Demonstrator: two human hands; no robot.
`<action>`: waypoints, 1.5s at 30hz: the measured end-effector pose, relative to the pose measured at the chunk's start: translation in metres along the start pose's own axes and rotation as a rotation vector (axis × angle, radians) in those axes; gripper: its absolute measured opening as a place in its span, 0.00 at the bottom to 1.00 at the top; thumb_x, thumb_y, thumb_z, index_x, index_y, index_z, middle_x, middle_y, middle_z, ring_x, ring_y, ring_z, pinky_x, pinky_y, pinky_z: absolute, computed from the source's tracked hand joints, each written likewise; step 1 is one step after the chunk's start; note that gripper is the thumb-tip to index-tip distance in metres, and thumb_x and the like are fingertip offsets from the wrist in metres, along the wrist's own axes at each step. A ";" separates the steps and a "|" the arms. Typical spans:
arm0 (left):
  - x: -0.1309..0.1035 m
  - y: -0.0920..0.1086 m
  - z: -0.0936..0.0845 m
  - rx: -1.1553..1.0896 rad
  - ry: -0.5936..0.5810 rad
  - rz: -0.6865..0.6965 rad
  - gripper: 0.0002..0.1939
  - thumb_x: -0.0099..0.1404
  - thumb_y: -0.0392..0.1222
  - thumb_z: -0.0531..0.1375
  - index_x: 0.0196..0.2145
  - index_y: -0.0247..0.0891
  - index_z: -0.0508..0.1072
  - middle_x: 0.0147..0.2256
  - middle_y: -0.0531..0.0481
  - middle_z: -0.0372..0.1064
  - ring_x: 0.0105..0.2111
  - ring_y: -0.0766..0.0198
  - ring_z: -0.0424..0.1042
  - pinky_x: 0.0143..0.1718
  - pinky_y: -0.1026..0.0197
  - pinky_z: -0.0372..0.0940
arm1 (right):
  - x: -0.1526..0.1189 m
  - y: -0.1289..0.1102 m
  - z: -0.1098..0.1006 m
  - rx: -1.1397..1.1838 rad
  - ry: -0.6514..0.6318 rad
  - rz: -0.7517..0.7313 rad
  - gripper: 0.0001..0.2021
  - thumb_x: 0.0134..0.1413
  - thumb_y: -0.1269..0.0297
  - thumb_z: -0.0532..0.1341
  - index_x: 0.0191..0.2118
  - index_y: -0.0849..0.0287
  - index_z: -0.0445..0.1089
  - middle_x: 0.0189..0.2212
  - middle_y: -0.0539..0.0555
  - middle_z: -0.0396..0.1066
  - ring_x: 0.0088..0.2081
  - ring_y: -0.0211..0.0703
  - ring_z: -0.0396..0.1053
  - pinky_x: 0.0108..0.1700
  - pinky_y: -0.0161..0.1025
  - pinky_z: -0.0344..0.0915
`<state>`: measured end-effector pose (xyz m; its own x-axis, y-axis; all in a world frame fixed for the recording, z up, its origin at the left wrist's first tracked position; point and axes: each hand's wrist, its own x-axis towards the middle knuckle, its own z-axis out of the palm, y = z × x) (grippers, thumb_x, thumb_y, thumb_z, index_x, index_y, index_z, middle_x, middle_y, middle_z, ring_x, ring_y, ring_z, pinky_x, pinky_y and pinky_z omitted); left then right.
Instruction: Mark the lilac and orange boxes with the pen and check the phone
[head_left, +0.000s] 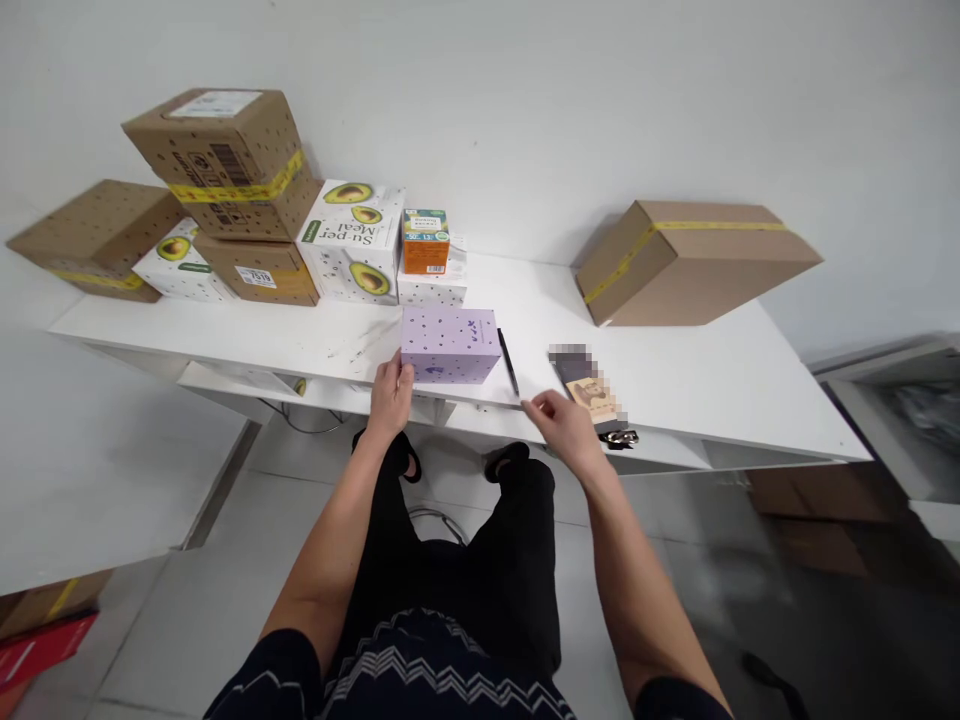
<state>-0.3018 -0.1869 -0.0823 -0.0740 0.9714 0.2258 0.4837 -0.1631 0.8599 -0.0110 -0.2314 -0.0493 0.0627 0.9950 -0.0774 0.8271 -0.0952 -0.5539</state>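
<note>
A purple dotted box lies near the front edge of the white shelf. My left hand is closed around its left front corner, with the thumb at the front face. To the right of the box a slim black pen lies slantwise on the shelf. My right hand is at the pen's near end, fingers curled and pressed together. Whether the fingertips touch the pen or hold something small is too fine to tell. Right of this hand lies a dark, partly blurred flat item with a picture on it.
At the back left stand taped brown cartons, a white avocado-print box and a small orange box on a white one. A large brown carton stands back right. Sunglasses lie at the front edge.
</note>
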 end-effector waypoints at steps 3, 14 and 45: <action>-0.001 0.000 0.001 0.027 0.011 0.008 0.36 0.70 0.67 0.41 0.58 0.39 0.68 0.49 0.37 0.69 0.51 0.51 0.64 0.54 0.49 0.60 | 0.044 -0.018 -0.008 -0.187 0.044 0.130 0.16 0.59 0.52 0.60 0.42 0.61 0.71 0.30 0.59 0.75 0.34 0.49 0.72 0.35 0.39 0.59; -0.006 -0.006 0.013 0.142 0.111 0.072 0.34 0.72 0.64 0.40 0.55 0.35 0.69 0.44 0.37 0.68 0.47 0.52 0.65 0.51 0.50 0.61 | 0.072 -0.020 0.003 0.189 -0.006 0.155 0.12 0.56 0.62 0.57 0.23 0.57 0.62 0.17 0.51 0.67 0.21 0.37 0.65 0.26 0.34 0.59; -0.008 -0.021 0.029 0.336 0.224 0.161 0.33 0.72 0.61 0.43 0.59 0.29 0.64 0.45 0.32 0.67 0.46 0.48 0.67 0.49 0.44 0.64 | 0.069 -0.120 -0.002 0.603 0.181 -0.279 0.10 0.57 0.60 0.56 0.25 0.56 0.62 0.17 0.44 0.60 0.21 0.34 0.58 0.25 0.33 0.53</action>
<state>-0.2864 -0.1859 -0.1151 -0.1440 0.8705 0.4706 0.7586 -0.2083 0.6174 -0.1045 -0.1509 0.0135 0.0283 0.9690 0.2454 0.3737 0.2175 -0.9017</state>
